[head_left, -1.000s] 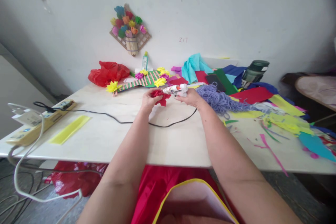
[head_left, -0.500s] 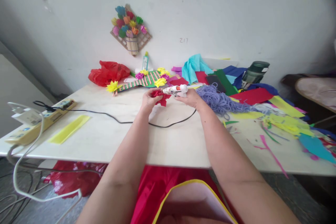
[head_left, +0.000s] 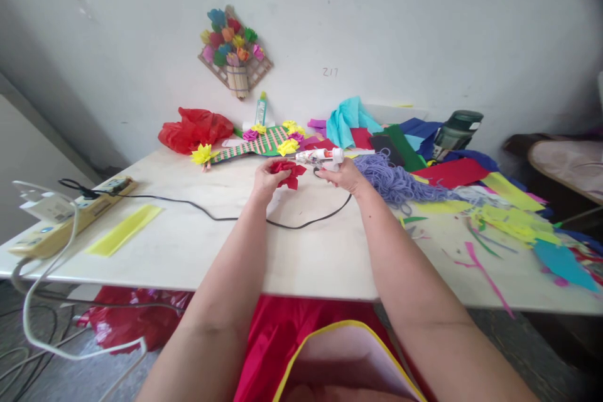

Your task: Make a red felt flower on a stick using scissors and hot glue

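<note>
Between the fingers of my left hand (head_left: 268, 181) is a red paper flower (head_left: 291, 174), its petals spreading to the right. My right hand (head_left: 343, 177) is closed around a white glue gun (head_left: 325, 156), whose nozzle points left toward the flower. A small space shows between nozzle and petals. From the gun's side a black cord (head_left: 301, 226) runs along the table to the power strip (head_left: 70, 220). Just behind my hands lies a green woven piece (head_left: 254, 146) with yellow and magenta paper flowers on it.
Purple yarn (head_left: 396, 177) is heaped right of my right hand, among coloured paper sheets and scraps. A dark bottle (head_left: 456, 132) stands behind them. A red plastic bag (head_left: 195, 130), a glue tube (head_left: 260, 109) and a yellow strip (head_left: 125, 230) lie leftward. A flower decoration (head_left: 235, 53) hangs on the wall.
The glue gun has shifted slightly right, away from the red paper flower, opening a small space. The flower is now more exposed in my left hand.
</note>
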### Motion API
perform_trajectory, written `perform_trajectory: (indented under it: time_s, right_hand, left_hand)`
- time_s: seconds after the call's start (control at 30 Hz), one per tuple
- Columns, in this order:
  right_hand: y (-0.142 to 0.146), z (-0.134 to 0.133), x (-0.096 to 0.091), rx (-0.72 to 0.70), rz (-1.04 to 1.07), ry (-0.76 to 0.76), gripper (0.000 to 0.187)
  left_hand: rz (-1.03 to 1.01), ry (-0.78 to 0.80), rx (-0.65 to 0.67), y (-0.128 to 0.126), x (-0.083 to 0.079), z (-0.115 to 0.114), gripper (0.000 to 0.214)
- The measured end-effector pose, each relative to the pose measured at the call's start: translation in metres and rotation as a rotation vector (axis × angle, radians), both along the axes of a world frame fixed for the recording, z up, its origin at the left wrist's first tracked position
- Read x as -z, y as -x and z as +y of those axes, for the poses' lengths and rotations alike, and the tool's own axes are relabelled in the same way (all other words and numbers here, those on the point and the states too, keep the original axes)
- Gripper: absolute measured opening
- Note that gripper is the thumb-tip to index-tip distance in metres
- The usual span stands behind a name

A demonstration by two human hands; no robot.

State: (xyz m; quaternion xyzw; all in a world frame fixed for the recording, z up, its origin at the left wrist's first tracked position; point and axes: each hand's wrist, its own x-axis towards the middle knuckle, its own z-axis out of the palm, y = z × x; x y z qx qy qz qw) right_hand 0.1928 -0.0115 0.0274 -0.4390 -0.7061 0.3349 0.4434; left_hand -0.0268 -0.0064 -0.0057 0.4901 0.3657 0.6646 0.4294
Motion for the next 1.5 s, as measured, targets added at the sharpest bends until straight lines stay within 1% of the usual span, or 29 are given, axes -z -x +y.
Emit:
perform_trajectory:
  time_s: [0.23,0.33,0.43,0.5,0.53,0.63,0.73,0.83,0.93,1.0,1.1,1.3,1.5]
  right_hand:
    - [0.004,-0.001,-0.001,-0.041,0.297,-0.002,0.041]
    - [0.004,0.002,0.001,0.018,0.362,0.005,0.043]
    - [0.003,0.01,0.009,0.111,0.346,0.017,0.042]
    - [0.004,0.016,0.015,0.184,0.261,0.024,0.039]
    - [0.004,0.019,0.018,0.232,0.182,0.026,0.037]
    - [0.007,0.022,0.024,0.384,-0.152,-0.003,0.031]
    - [0.012,0.017,0.023,0.447,-0.459,-0.019,0.037]
    - [0.019,0.01,0.02,0.401,-0.641,-0.031,0.042]
    - [0.027,0.005,0.02,0.282,-0.736,-0.063,0.049]
    - [0.033,0.003,0.023,0.21,-0.79,-0.094,0.052]
    - [0.04,0.004,0.029,0.168,-0.874,-0.125,0.054]
    - [0.048,0.007,0.038,0.145,-0.929,-0.182,0.049]
    - [0.051,0.004,0.033,0.092,-0.934,-0.162,0.048]
  left_hand:
    - [-0.04,0.01,-0.029,0.004,-0.001,0.0,0.047]
    - [-0.059,0.007,-0.054,0.006,-0.002,0.001,0.047]
    - [-0.07,0.009,-0.084,0.009,-0.003,0.002,0.048]
    - [-0.08,0.004,-0.097,0.01,-0.003,0.002,0.048]
    - [-0.088,-0.002,-0.101,0.011,-0.004,0.002,0.048]
    - [-0.127,-0.029,-0.108,0.013,-0.005,0.004,0.047]
    - [-0.183,-0.059,-0.127,0.016,-0.006,0.006,0.046]
    - [-0.214,-0.078,-0.148,0.017,-0.006,0.008,0.045]
    - [-0.211,-0.086,-0.149,0.018,-0.006,0.009,0.046]
    - [-0.207,-0.091,-0.125,0.017,-0.007,0.007,0.046]
    - [-0.2,-0.083,-0.063,0.013,-0.009,0.003,0.047]
    - [-0.106,-0.049,0.044,0.006,-0.011,-0.002,0.048]
    - [-0.051,-0.048,0.116,0.0,-0.014,-0.007,0.047]
